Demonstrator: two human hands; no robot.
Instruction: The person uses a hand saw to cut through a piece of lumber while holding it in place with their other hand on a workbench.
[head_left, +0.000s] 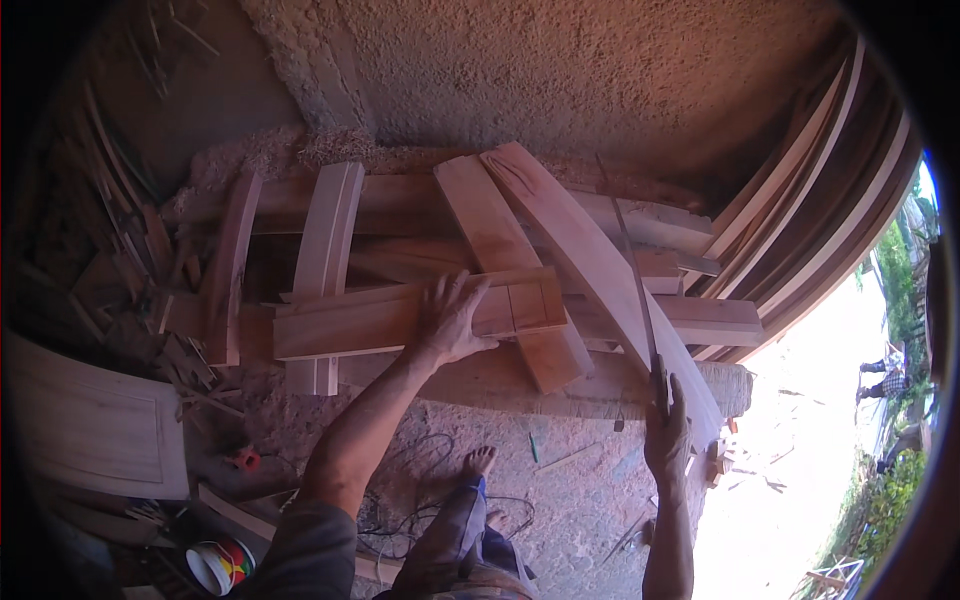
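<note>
My left hand (452,318) lies across a short wooden beam (350,318), fingers spread over its top and thumb along its near edge. Dark lines cross this beam's right end, just past the hand. It rests crosswise on a pale beam (325,240) at left and a tilted plank (490,225) at right. Upright in my right hand (667,430) is a handsaw (632,255), its long dark blade seen nearly edge-on and pointing away from me. The blade is apart from the marked beam, in front of a long slanting board (590,245).
Beneath lie more stacked timbers (710,318). Long boards (800,190) lean at the right, and a rough wall (560,80) rises behind. A panelled wooden piece (100,420), offcuts and a white bucket (215,568) are at left. Cables (400,510) lie by my bare feet.
</note>
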